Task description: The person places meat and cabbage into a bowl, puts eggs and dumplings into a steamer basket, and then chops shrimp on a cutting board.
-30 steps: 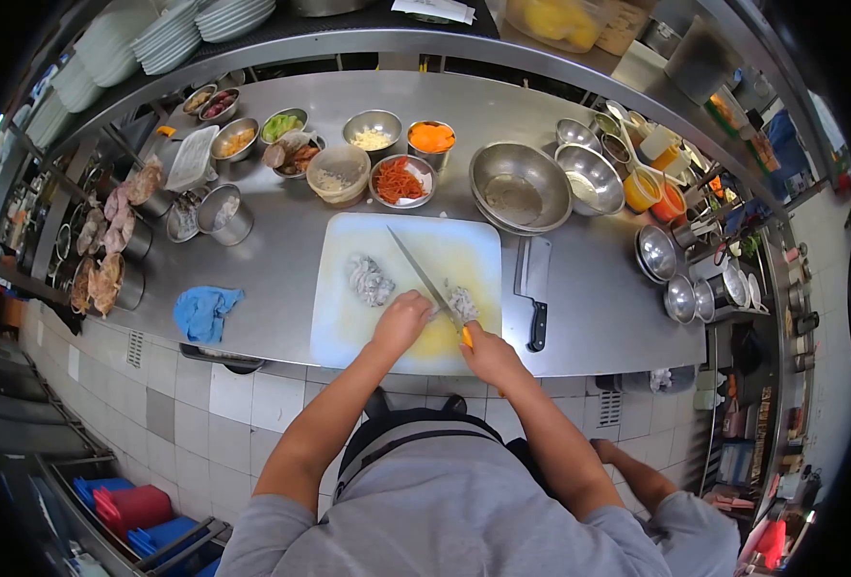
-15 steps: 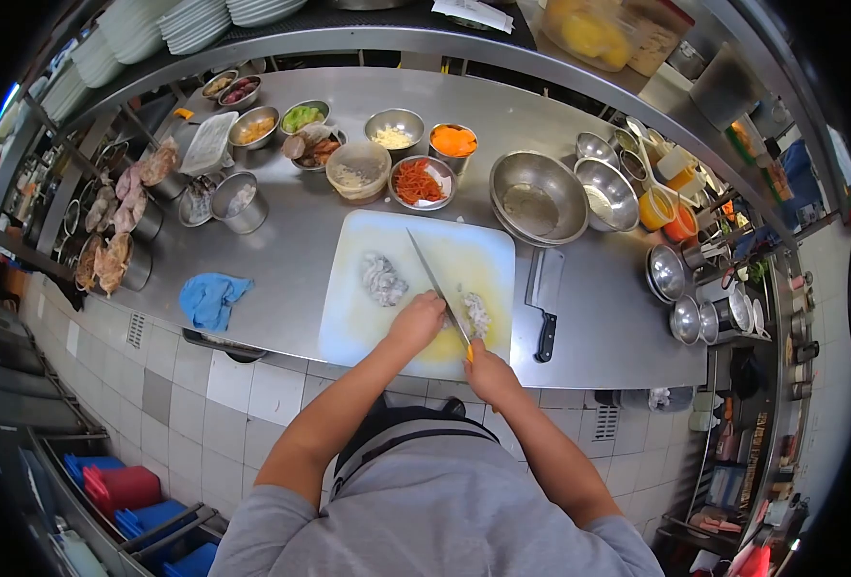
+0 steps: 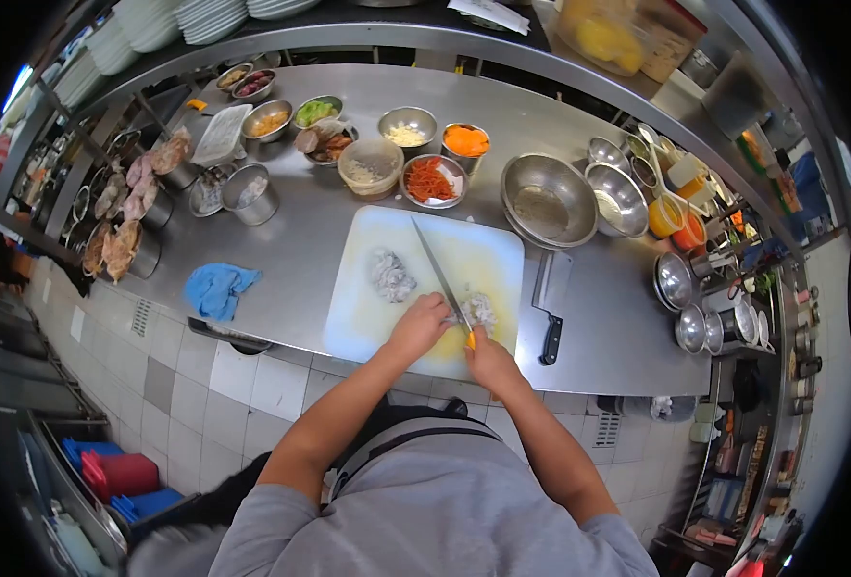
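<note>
Head view: I look down on a grey metal surface (image 3: 610, 322) filling the middle of the frame.
Right grip: just below centre, my right grip (image 3: 490, 358) is closed round the yellow handle of a long, narrow steel knife (image 3: 432, 258).
Left grip: my left grip (image 3: 421, 327) is curled just left of the blade; whether it pinches anything I cannot tell.
Knife: slants over a white rectangular cutting board (image 3: 356, 322) at centre frame, tip toward the top.
Chopped heap: loose greyish-white pieces (image 3: 479, 310) on the board, just right of the blade.
Mound: a glistening, pale grey mound (image 3: 391, 276), left of the blade.
Cleaver: a broad steel cleaver with a black handle (image 3: 550, 291), right of the board.
Bowl: a wide, round steel bowl (image 3: 549, 199), right of upper centre.
Cloth: crumpled blue cloth (image 3: 221, 290), left of frame.
</note>
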A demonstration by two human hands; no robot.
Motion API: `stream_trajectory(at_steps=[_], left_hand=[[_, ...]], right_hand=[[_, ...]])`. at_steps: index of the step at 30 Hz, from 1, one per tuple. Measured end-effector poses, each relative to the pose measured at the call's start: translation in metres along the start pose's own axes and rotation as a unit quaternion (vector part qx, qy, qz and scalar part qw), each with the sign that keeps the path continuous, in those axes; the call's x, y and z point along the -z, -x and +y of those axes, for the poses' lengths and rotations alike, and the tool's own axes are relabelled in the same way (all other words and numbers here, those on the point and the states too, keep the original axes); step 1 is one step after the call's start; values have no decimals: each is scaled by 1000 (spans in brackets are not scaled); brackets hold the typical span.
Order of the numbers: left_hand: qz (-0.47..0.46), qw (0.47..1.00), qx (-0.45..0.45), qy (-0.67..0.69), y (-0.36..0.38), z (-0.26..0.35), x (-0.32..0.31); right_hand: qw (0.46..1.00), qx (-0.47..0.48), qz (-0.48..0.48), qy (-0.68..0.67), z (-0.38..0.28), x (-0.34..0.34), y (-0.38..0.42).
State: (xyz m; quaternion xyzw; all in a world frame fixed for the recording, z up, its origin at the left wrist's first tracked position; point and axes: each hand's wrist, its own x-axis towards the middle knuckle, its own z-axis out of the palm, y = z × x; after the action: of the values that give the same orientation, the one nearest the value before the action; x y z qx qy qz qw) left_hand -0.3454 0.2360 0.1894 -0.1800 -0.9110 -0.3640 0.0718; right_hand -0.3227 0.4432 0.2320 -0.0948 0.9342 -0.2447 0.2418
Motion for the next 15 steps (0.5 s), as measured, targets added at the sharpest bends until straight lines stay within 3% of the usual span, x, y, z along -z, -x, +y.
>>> stream_trajectory(at_steps=[6,9,15], left_hand=[[0,999,-22,-27,1,-7,1],[10,999,-22,-24,3,-6,4],[7,998,-42,-40,-2,-5,-5]], right_hand=[[999,22,-14,24,2,12,15],[998,-28,-41,28,-3,15,32],[999,15,29,11,6,-4,-3]])
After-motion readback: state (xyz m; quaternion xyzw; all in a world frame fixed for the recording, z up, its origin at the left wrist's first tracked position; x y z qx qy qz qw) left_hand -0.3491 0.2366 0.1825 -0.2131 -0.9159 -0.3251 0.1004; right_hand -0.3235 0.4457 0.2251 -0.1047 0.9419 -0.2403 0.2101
